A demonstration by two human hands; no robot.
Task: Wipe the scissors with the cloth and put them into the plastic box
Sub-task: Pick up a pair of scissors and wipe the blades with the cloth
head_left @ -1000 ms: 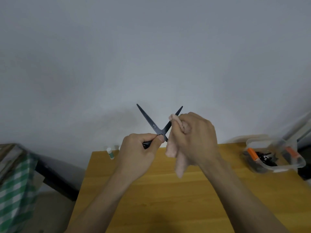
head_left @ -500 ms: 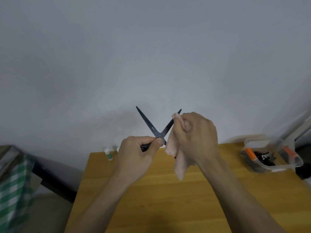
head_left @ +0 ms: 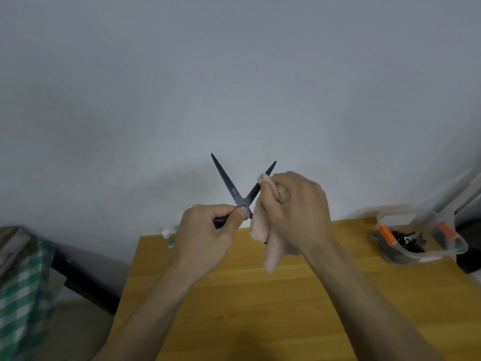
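Observation:
Black scissors [head_left: 229, 183] are held up above the table with their blades spread in an X. My left hand [head_left: 208, 235] grips their handle, which is mostly hidden in the fist. My right hand [head_left: 294, 212] grips a pale pink cloth [head_left: 263, 230] wrapped round the right blade, whose tip sticks out above the fingers. The cloth's loose end hangs down below the hand. A clear plastic box [head_left: 453, 246] with orange clips stands open at the table's far right, holding dark items.
The wooden table [head_left: 260, 308] runs from the wall toward me. A small glue stick [head_left: 168, 237] stands at its far left corner. A green checked cloth [head_left: 20, 295] lies over furniture on the left. A white object leans against the wall behind the box.
The scissors and both hands have shifted slightly left and a little up. The right hand has slid the cloth slightly along the right blade.

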